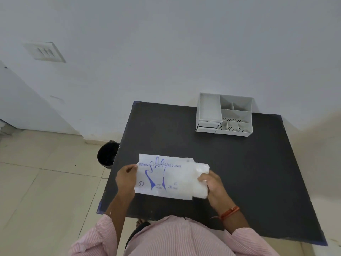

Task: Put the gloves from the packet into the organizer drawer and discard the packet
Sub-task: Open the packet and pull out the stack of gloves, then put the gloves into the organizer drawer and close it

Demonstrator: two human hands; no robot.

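Over the dark table (239,163), a person's left hand (126,180) pinches the packet (164,176) by its closed end while the right hand (211,183) grips the gloves (200,182) emerging at the open end: a thin, floppy, probably slippery stack, best clamped whole. The organizer (224,115) waits well apart.

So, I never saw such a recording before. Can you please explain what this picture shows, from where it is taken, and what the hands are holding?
There is no machine here. The one picture comes from a camera on a person's head, looking down. The left hand holds a printed glove packet by its left edge. The right hand grips a stack of clear gloves sticking out of its right end. Both are over a dark table. At the far edge stands a white organizer with small drawers. A black bin sits on the floor, left.
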